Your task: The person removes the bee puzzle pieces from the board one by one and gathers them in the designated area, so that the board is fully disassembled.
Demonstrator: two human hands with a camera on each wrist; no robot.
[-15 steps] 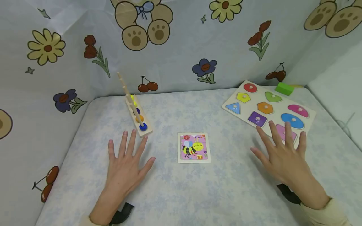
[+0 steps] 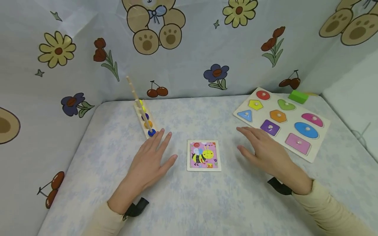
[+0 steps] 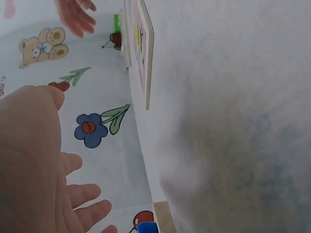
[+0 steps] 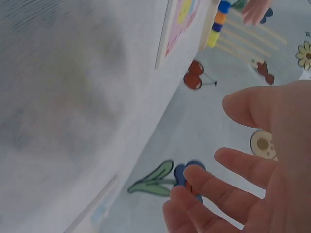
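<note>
A small square bee puzzle [image 2: 203, 155] with a pale frame lies flat on the table between the two hands. To its left my left hand [image 2: 149, 160] hovers palm down, fingers extended and thumb apart, holding nothing. Its fingertips overlap the near end of a wooden bead stacker [image 2: 148, 124] in the head view; whether they touch I cannot tell. On the other side my right hand [image 2: 265, 152] is held above the table, fingers reaching inward, nothing in it. A wooden shape-peg board [image 2: 262, 114] lies just beyond that hand, its near-left edge partly covered.
At the back right, a green block [image 2: 298, 97] sits by the board's far edge. A patterned cloth [image 2: 183, 72] with bears and flowers hangs behind the table [image 2: 200, 203]. The stacker's thin upright pegs rise at the back left.
Both hands have moved inward towards the bee puzzle, and their spread fingers have drawn closer together. The right hand has uncovered the pink rectangle on the board. The view has shifted slightly.
</note>
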